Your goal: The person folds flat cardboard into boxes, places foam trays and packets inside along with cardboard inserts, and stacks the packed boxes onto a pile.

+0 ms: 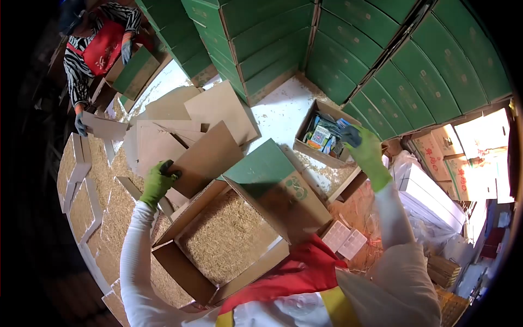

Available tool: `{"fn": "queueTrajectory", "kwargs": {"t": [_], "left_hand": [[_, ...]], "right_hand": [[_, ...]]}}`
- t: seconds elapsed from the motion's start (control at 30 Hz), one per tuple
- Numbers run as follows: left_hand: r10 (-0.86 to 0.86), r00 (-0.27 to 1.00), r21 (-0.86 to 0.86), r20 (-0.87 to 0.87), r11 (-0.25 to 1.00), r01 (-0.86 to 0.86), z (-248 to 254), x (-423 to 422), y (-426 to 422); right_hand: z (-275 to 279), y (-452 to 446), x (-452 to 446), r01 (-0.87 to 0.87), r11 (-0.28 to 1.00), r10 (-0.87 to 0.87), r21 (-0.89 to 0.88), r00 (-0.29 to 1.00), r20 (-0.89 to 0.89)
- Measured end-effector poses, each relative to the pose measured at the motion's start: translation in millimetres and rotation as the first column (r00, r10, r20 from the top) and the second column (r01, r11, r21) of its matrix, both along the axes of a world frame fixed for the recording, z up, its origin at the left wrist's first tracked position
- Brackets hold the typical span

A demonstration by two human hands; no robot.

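Within the left hand's (158, 183) pinch was one edge of a brown cardboard sheet (208, 159), held just beside an open carton (188, 271) lined with straw-like shavings (229, 240). Ahead of that grip, to the right, the right hand (364, 150) reached into a box (317, 155) of packets (321, 134); its closure could not be determined.

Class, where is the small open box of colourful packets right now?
In the head view, the small open box is right of centre, just in front of the stacked green boxes, with the person's right hand at its right side.
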State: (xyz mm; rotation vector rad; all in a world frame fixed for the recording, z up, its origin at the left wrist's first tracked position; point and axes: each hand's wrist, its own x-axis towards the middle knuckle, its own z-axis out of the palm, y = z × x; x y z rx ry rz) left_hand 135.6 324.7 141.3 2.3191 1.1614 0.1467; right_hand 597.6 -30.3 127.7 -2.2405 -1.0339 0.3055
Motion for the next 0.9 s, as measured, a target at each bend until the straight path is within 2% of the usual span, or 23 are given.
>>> {"fn": "queueTrajectory", "kwargs": {"t": [0.07,0.1,0.13,0.17,0.2,0.27,0.3,0.33,0.4,0.43,0.5,0.53,0.57,0.6,0.63,0.67,0.7,0.73,0.77,0.8,0.87,0.9], "left_hand": [[-0.073,0.997,0.227,-0.004,0.971,0.072,31.6,1.8,0.2],[-0.055,0.995,0.376,0.083,0.926,0.020,36.6,-5.0,-0.5],[-0.051,0.994,0.351,0.092,0.936,0.015,69.1,4.1,-15.2],[-0.047,0.985,0.322,0.165,0.947,-0.008,71.5,-4.0,-14.3],[-0.038,0.971,0.291,0.236,0.956,-0.033,73.7,-14.6,-14.6],[0.017,0.973,0.277,0.232,0.957,-0.083,79.6,-36.2,-28.2],[0.051,0.970,0.270,0.237,0.956,-0.116,81.9,-46.3,-36.2],[0.061,0.971,0.277,0.232,0.952,-0.126,87.1,-55.2,-46.0],[0.084,0.971,0.293,0.225,0.944,-0.150,99.1,-73.5,-65.0],[0.108,0.968,0.318,0.229,0.931,-0.179,96.5,-88.3,-68.1],[0.169,0.935,0.276,0.312,0.925,-0.260,100.3,-102.8,-82.4],[0.218,0.913,0.252,0.345,0.915,-0.314,102.8,-111.5,-92.0],[0.168,0.925,0.325,0.341,0.902,-0.284,106.3,-118.3,-99.1],[0.168,0.925,0.325,0.339,0.902,-0.283,115.2,-117.5,-109.9],[0.155,0.931,0.384,0.331,0.879,-0.283,121.6,-115.0,-120.2],[0.130,0.935,0.449,0.331,0.849,-0.278,127.2,-110.0,-129.6],[0.111,0.947,0.521,0.301,0.812,-0.261,132.1,-106.2,-141.5],[0.093,0.958,0.591,0.271,0.769,-0.242,138.0,-100.7,-152.2],[0.052,0.975,0.713,0.216,0.674,-0.194,147.9,-94.0,-171.6],[0.040,0.994,0.770,0.099,0.630,-0.102,153.7,-90.7,-191.5],[-0.089,0.984,0.810,-0.156,0.558,0.179,159.5,-90.4,-238.3],[-0.226,0.957,0.756,-0.183,0.590,0.284,160.9,-85.5,-259.2]], "right_hand": [[-6.5,43.4,-13.8,0.026,0.961,0.052,-0.277,0.961,0.272],[-6.6,62.2,-15.7,-0.037,0.951,0.113,-0.307,0.966,0.234],[-5.7,80.8,-18.0,-0.102,0.937,0.175,-0.334,0.965,0.196],[6.5,97.9,-25.8,-0.089,0.863,0.222,-0.496,0.951,0.214],[-6.0,102.2,-23.3,-0.113,0.854,0.284,-0.507,0.919,0.273],[-46.0,101.9,-10.7,-0.152,0.835,0.400,-0.529,0.828,0.393],[-49.0,102.2,-6.3,-0.190,0.823,0.384,-0.535,0.880,0.278],[-53.2,91.7,-8.4,-0.188,0.901,0.347,-0.391,0.853,0.391],[-43.2,78.5,-6.9,-0.124,0.989,0.142,-0.077,0.938,0.315],[-34.9,77.2,-13.2,-0.099,0.995,0.095,0.002,0.962,0.254],[20.0,72.0,-37.3,-0.047,0.988,0.031,0.144,0.993,0.112],[48.5,74.0,-60.6,-0.186,0.926,0.190,0.328,0.982,0.022],[77.9,76.3,-92.9,-0.279,0.815,0.356,0.507,0.933,-0.059],[108.2,78.3,-126.0,-0.471,0.722,0.411,0.507,0.881,0.234],[137.4,76.9,-172.3,-0.467,0.617,0.506,0.633,0.852,0.135],[141.7,73.7,-195.0,-0.645,0.577,0.535,0.500,0.762,0.365],[151.1,74.8,-218.2,-0.817,0.478,0.652,0.322,0.576,0.494],[143.9,71.0,-231.3,-0.858,0.471,0.723,0.205,0.508,0.468],[136.7,67.0,-244.4,-0.889,0.449,0.788,0.086,0.440,0.432],[130.6,65.2,-248.7,-0.898,0.437,0.792,0.058,0.414,0.449],[143.5,53.9,-224.1,-0.707,0.601,0.694,0.374,0.693,0.196],[143.7,49.0,-209.3,-0.537,0.664,0.630,0.520,0.777,-0.002]]}}
